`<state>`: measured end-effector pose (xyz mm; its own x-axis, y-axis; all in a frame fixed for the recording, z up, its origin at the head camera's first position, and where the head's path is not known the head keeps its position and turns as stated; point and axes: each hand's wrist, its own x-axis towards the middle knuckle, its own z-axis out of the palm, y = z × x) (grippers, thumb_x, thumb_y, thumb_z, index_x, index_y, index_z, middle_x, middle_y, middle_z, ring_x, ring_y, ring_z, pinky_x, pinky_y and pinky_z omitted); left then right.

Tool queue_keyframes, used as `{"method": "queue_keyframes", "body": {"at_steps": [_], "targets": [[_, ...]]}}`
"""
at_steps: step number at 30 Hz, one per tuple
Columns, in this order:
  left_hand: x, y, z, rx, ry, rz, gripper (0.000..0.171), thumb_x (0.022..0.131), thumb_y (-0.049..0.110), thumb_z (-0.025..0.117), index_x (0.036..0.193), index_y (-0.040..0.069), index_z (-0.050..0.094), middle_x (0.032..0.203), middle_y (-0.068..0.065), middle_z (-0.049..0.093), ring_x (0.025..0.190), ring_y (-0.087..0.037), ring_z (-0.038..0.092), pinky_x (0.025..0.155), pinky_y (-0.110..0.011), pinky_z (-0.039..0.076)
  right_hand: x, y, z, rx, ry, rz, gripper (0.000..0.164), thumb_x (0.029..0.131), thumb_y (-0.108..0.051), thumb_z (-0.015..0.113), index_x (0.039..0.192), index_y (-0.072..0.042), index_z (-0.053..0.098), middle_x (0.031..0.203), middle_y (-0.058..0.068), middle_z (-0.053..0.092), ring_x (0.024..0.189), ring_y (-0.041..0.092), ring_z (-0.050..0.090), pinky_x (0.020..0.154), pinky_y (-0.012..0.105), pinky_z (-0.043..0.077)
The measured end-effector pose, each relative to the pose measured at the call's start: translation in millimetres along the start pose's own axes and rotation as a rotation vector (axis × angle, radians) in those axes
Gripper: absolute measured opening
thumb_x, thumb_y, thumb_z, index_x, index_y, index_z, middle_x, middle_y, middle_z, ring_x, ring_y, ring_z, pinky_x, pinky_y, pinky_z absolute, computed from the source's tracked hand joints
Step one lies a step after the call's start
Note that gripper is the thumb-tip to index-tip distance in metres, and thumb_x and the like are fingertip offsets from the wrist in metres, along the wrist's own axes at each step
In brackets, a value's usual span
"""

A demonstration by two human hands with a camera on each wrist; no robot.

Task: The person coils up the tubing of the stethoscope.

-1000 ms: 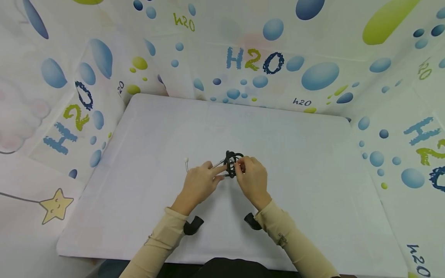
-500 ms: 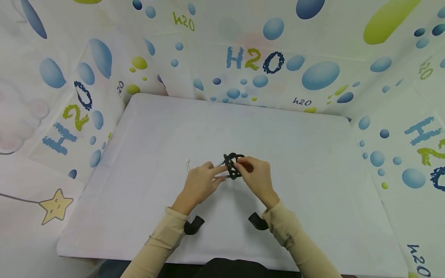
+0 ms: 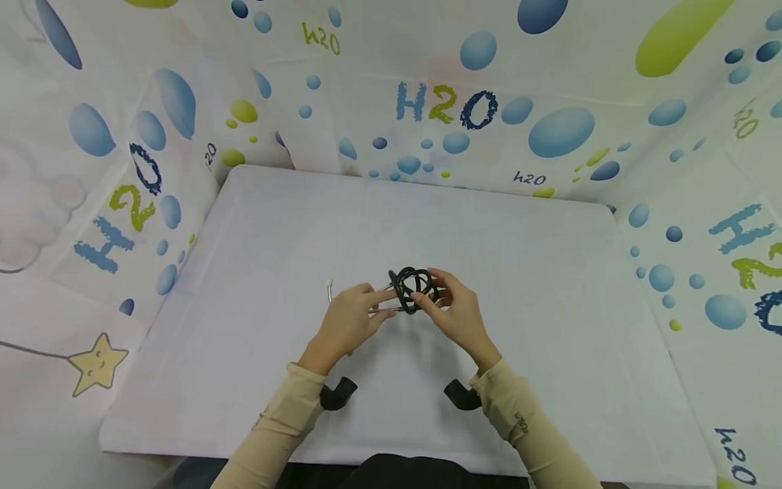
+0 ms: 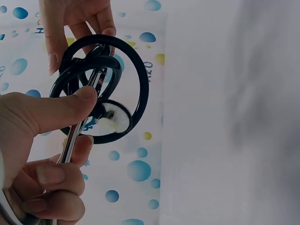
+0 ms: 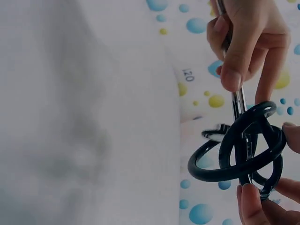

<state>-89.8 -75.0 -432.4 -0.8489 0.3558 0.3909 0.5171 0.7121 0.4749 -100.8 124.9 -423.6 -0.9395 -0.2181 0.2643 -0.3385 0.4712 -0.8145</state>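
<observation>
A stethoscope with its black tubing (image 4: 143, 84) wound into loops is held up in front of me, over the white table. My left hand (image 3: 347, 320) grips its metal ear tubes (image 4: 71, 143), with the thumb pressed along them. One pale ear tip (image 3: 329, 282) sticks up beyond that hand. My right hand (image 3: 459, 318) holds the looped tubing from the right, its thumb on the near side and its fingers on the far side. In the left wrist view the round chest piece (image 4: 112, 123) hangs inside the loops. Part of the ear tubes is hidden by my left hand.
The white table (image 3: 519, 272) spreads out on all sides beneath the hands. A patterned cloth (image 3: 366, 88) with blue and green drops stands along its back and sides. Black curved pieces (image 3: 339, 394) sit below both wrists.
My right hand has shifted right, and its fingers have gone from pinching near the middle of the loops to spreading around their right side. The left hand has barely moved.
</observation>
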Motion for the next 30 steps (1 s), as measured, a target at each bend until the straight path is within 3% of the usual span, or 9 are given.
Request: {"method": "queue_keyframes", "body": {"at_steps": [7,13,18,24,30], "targets": [[-0.4,-0.9,3.5,-0.083,0.059,-0.039,0.025,0.071,0.013,0.082,0.087,0.000,0.067,0.080,-0.009,0.068,0.070,-0.022,0.065,0.062,-0.032,0.051,0,5,0,-0.030,0.081,-0.047,0.044,0.084,-0.012,0.071,0.120,0.010,0.056,0.093,0.024,0.066,0.064,0.024,0.064,0.058,0.031,0.053],[0.2,-2.5,5.3,-0.106,0.089,-0.021,0.034,0.068,0.013,0.084,0.082,0.004,0.054,0.073,-0.005,0.062,0.055,-0.013,0.049,0.053,-0.026,0.042,-1,8,2,-0.010,0.148,-0.102,0.044,0.088,-0.023,0.067,0.115,0.010,0.058,0.086,0.023,0.066,0.064,0.023,0.065,0.057,0.029,0.053],[0.9,-3.1,6.2,-0.105,0.071,-0.038,0.032,0.068,0.015,0.084,0.079,0.005,0.056,0.070,-0.003,0.060,0.058,-0.013,0.050,0.054,-0.026,0.042,-2,7,4,-0.032,0.151,-0.113,0.034,0.089,-0.014,0.066,0.111,0.010,0.059,0.088,0.021,0.066,0.066,0.025,0.066,0.057,0.031,0.054],[0.5,-2.1,7.0,-0.110,0.047,-0.055,0.035,0.070,0.017,0.084,0.092,0.002,0.061,0.070,-0.006,0.061,0.059,-0.016,0.052,0.055,-0.027,0.041,-4,-1,6,-0.243,0.127,-0.154,0.021,0.089,-0.012,0.065,0.100,0.006,0.063,0.084,0.016,0.065,0.065,0.022,0.063,0.058,0.034,0.052],[0.7,-0.6,5.8,-0.093,0.003,-0.088,0.044,0.072,0.020,0.082,0.109,0.007,0.062,0.066,-0.002,0.056,0.058,-0.011,0.047,0.054,-0.026,0.038,-4,-4,3,-0.236,0.078,-0.156,0.016,0.088,-0.010,0.065,0.096,0.004,0.063,0.094,0.019,0.063,0.065,0.022,0.064,0.059,0.037,0.053]]}}
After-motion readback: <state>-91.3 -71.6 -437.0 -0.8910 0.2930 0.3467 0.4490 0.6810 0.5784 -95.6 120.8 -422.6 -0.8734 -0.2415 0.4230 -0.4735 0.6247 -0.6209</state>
